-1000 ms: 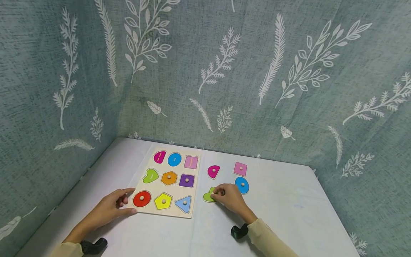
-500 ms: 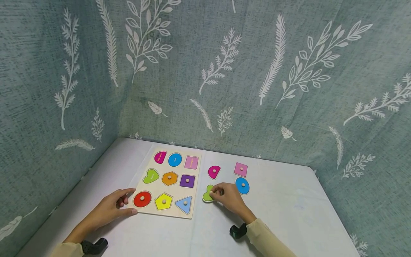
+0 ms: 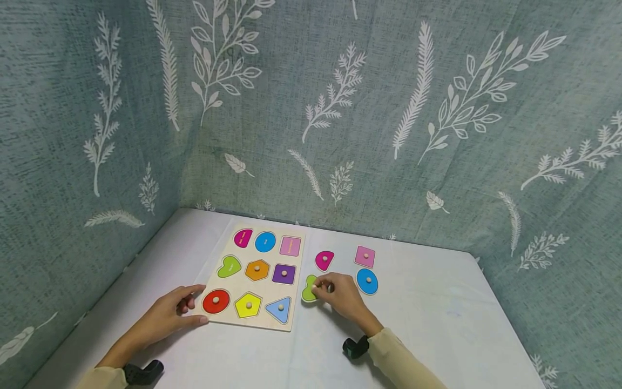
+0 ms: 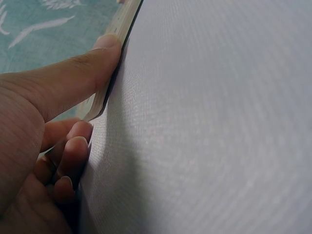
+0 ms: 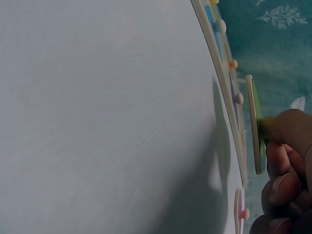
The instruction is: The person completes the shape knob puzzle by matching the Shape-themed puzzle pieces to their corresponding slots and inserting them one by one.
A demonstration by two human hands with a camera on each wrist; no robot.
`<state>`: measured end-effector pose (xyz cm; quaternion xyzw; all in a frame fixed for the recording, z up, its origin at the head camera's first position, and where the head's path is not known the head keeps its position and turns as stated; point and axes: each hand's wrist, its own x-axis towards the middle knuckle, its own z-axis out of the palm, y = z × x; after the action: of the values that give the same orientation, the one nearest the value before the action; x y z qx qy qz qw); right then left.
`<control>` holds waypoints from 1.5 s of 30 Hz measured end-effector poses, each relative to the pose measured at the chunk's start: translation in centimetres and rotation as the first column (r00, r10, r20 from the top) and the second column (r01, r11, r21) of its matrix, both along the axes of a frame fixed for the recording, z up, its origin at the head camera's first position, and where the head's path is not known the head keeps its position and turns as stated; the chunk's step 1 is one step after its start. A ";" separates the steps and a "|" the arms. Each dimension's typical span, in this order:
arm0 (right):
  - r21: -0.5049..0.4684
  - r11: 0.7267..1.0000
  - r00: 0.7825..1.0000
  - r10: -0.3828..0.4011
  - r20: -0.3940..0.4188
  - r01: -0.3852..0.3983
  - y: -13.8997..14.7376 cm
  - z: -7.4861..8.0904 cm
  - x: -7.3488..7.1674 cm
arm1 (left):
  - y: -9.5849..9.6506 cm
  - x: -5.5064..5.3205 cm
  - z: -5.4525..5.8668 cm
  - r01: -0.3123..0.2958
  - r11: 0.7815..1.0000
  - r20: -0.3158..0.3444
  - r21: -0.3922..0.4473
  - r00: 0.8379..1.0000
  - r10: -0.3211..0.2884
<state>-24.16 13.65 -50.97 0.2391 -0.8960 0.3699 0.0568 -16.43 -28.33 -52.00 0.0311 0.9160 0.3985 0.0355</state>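
Note:
In the head view a wooden shape puzzle board (image 3: 267,289) lies on the table, with pegged red, yellow, light blue, orange and purple pieces in it. My left hand (image 3: 167,313) holds the board's near left corner, thumb (image 4: 105,58) against the front edge and index finger along the left side. Between thumb and fingers, my right hand (image 3: 345,296) pinches the peg of a green heart puzzle piece (image 3: 308,292). The right wrist view shows this heart raised off the table and tilted on edge. A matching green heart is printed on the board (image 5: 224,63), left of the orange hexagon.
Right of the board lie a magenta half-round piece (image 3: 324,260), a pink square piece (image 3: 365,256) and a blue oval piece (image 3: 367,281). Leaf-patterned cloth (image 3: 311,108) walls the white table (image 3: 437,324) at the back and sides.
My right hand has picked up the green heart, turned it and carried it left toward the board. The left hand stays at the board's corner.

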 end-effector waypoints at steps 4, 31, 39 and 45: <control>-0.017 0.999 0.999 0.033 0.007 -0.033 -0.6 0.3 -0.1 | 0.0 0.0 0.0 -0.004 1.000 0.006 -0.001 1.000 0.004; -0.048 0.993 0.995 0.103 -0.003 -0.103 -5.2 0.5 -1.2 | 0.2 0.0 0.1 -0.013 1.000 -0.009 -0.002 1.000 0.013; -0.028 0.995 0.995 0.096 0.021 -0.095 -6.7 0.8 -1.4 | 0.2 0.0 0.0 -0.018 1.000 -0.014 0.000 1.000 0.018; -0.010 0.995 0.994 0.102 0.030 -0.102 -7.9 1.0 -1.6 | 0.1 0.1 0.0 -0.016 1.000 -0.021 -0.001 1.000 0.016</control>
<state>-25.76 5.80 -50.00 0.2785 -0.8818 0.3797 0.0250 -16.32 -28.22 -52.04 0.0280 0.9166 0.3981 0.0229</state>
